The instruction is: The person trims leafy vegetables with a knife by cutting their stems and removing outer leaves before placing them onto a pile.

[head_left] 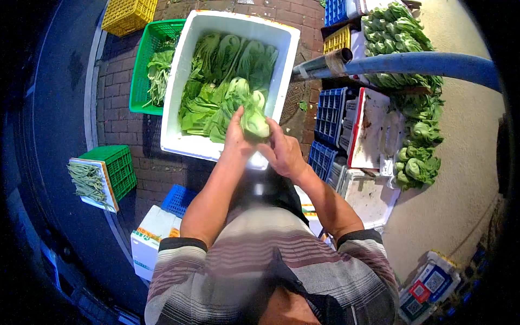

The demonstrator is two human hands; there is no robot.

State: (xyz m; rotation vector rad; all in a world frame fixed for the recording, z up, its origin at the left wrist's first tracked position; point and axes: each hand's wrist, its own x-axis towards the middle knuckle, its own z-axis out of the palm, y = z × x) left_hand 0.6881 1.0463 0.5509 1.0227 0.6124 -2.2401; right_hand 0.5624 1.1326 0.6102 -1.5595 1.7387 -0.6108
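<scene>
Over the near edge of a white foam box (171, 108), my left hand (237, 132) is closed round the left side of a pale-stemmed bok choy (254, 120). My right hand (284, 150) has its fingers against the right side of the same bok choy, near its base. The stem end points toward me and the leaves toward the box. Inside the box lie rows of dark green bok choy (230, 54) at the far side and looser, brighter leafy greens (200, 111) nearer me.
A green basket (138, 81) of greens adjoins the box's left side. Long beans (86, 180) lie on a crate at left. To the right are blue crates (329, 116), a blue pole (411, 63) and piled greens (420, 135). White boxes (146, 254) stand near me.
</scene>
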